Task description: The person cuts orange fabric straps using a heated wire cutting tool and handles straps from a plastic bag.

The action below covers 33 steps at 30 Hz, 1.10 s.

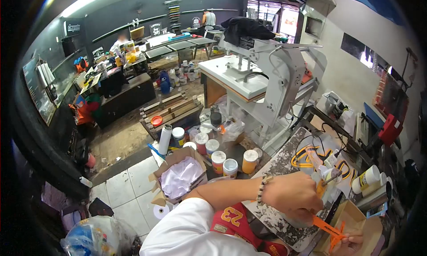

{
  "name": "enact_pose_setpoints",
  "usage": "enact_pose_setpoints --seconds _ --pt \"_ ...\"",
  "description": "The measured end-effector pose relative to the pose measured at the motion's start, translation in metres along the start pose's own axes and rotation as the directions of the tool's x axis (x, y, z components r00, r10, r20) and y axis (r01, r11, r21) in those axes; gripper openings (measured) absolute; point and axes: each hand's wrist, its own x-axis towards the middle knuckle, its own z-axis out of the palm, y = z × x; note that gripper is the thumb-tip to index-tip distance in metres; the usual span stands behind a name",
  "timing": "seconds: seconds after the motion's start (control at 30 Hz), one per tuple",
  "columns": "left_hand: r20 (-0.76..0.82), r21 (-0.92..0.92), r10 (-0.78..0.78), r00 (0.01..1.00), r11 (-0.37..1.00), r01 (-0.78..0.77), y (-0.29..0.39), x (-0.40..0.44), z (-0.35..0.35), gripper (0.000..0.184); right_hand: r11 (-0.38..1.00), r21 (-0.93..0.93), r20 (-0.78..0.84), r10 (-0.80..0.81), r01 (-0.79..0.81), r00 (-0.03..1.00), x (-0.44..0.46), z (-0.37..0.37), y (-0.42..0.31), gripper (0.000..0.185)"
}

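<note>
My left hand [291, 198], with a beaded bracelet at the wrist, is closed on the upper end of an orange strip [328, 228] with dark lettering. At the lower right, my right hand [351, 242] has its fingers closed around the other end, where more orange bands cross. The strip runs between both hands, over an open cardboard box [371, 227] on the worn worktable [275, 222]. Beyond my left hand lies a grey cloth with orange and black lettering [307, 154]. A red jersey [231, 220] with yellow numbers is below my forearm.
Paint tubs [218, 160] stand left of the worktable, beside a carton with pale cloth [182, 176]. A large heat press [240, 78] stands ahead. White jars [367, 178] and a cable [327, 142] are at the right. Two people are farther back.
</note>
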Motion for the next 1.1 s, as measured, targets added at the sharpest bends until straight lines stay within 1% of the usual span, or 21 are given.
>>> enact_pose_setpoints --seconds 0.07,0.13,0.17,0.2,0.23,0.27,0.33,0.37,0.4,0.43,0.5,0.57,0.63,0.67,0.73,0.77,0.8,0.87,0.93,1.0,1.1 --pt "-0.001 0.025 0.092 0.996 0.995 -0.092 -0.006 0.003 0.000 0.033 1.000 -0.004 -0.006 -0.008 0.008 1.000 0.001 -0.004 0.005 0.017" --pt "0.002 0.004 0.089 0.996 0.996 -0.089 -0.009 0.005 0.001 0.034 0.990 -0.141 0.025 0.001 0.002 1.000 0.002 -0.012 0.004 0.019" --pt "0.004 -0.013 0.091 0.996 0.996 -0.091 -0.010 0.006 0.001 0.035 0.990 -0.142 0.022 0.009 -0.006 1.000 0.001 -0.016 0.001 0.019" --pt "0.009 -0.020 0.089 0.996 0.996 -0.089 -0.010 0.009 0.000 0.035 0.970 -0.238 0.045 0.059 -0.047 0.997 0.006 -0.014 -0.006 0.021" --pt "-0.002 0.013 0.127 0.992 0.992 -0.127 -0.010 0.012 -0.001 0.035 0.939 -0.335 0.064 0.109 -0.082 0.992 0.008 -0.013 -0.011 0.023" --pt "-0.014 0.049 0.167 0.986 0.985 -0.167 -0.011 0.015 -0.003 0.035 0.937 -0.340 0.063 0.111 -0.083 0.992 0.005 -0.014 -0.005 0.023" --pt "-0.027 0.066 0.185 0.982 0.981 -0.183 -0.014 0.017 -0.006 0.033 0.961 -0.137 -0.189 0.211 -0.239 0.959 -0.009 -0.018 0.014 0.023" --pt "-0.037 0.080 0.209 0.977 0.975 -0.206 -0.016 0.021 -0.005 0.031 0.955 -0.175 -0.211 0.199 -0.237 0.957 -0.011 -0.015 0.016 0.023" --pt "-0.024 0.047 0.262 0.965 0.964 -0.260 -0.018 0.024 -0.003 0.031 0.971 -0.160 -0.167 0.149 -0.176 0.975 -0.009 -0.014 0.018 0.024" --pt "-0.018 0.018 0.206 0.978 0.978 -0.206 -0.019 0.024 -0.002 0.028 0.980 -0.157 -0.125 0.100 -0.119 0.987 -0.005 -0.017 0.016 0.024" --pt "0.008 -0.022 0.160 0.987 0.987 -0.160 -0.022 0.027 -0.004 0.022 0.964 -0.059 -0.153 0.250 -0.261 0.956 0.000 -0.015 -0.001 0.026" --pt "0.041 -0.058 0.208 0.977 0.977 -0.206 -0.027 0.035 -0.007 0.019 0.963 0.001 -0.142 0.267 -0.269 0.953 0.018 -0.002 -0.012 0.023" --pt "-0.124 -0.227 0.276 0.953 0.927 -0.298 -0.033 0.043 -0.009 0.016 0.951 0.004 -0.172 0.305 -0.309 0.937 0.019 -0.003 -0.013 0.022" --pt "-0.109 -0.241 0.299 0.948 0.917 -0.317 -0.036 0.045 -0.010 0.016 0.936 0.050 -0.157 0.351 -0.347 0.923 0.018 -0.004 -0.012 0.022" --pt "-0.029 -0.385 0.200 0.979 0.902 -0.196 -0.041 0.049 -0.015 0.012 0.924 0.078 -0.165 0.381 -0.373 0.910 0.018 -0.005 -0.009 0.022" --pt "0.032 -0.399 0.126 0.991 0.911 -0.103 -0.040 0.052 -0.021 0.011 0.909 0.120 -0.148 0.414 -0.399 0.898 0.019 -0.005 -0.008 0.022" --pt "0.038 -0.402 0.138 0.990 0.909 -0.112 -0.042 0.054 -0.021 0.011 0.912 0.113 -0.158 0.409 -0.395 0.898 0.021 -0.004 -0.008 0.022" --pt "-0.021 -0.365 0.073 0.997 0.928 -0.075 -0.051 0.058 -0.019 0.009 0.830 0.237 -0.154 0.545 -0.505 0.824 0.025 0.000 -0.007 0.022" --pt "-0.030 -0.311 0.079 0.996 0.947 -0.084 -0.054 0.061 -0.019 0.010 0.824 0.204 -0.151 0.560 -0.529 0.814 0.025 -0.002 0.000 0.021" --pt "-0.049 -0.275 -0.006 0.999 0.962 -0.007 -0.053 0.064 -0.018 0.015 0.815 0.171 -0.143 0.576 -0.553 0.805 0.027 -0.002 0.004 0.019" --pt "-0.037 -0.234 -0.010 0.999 0.972 0.001 -0.045 0.066 -0.023 0.020 0.800 0.156 -0.163 0.599 -0.579 0.784 0.033 0.000 0.004 0.015"
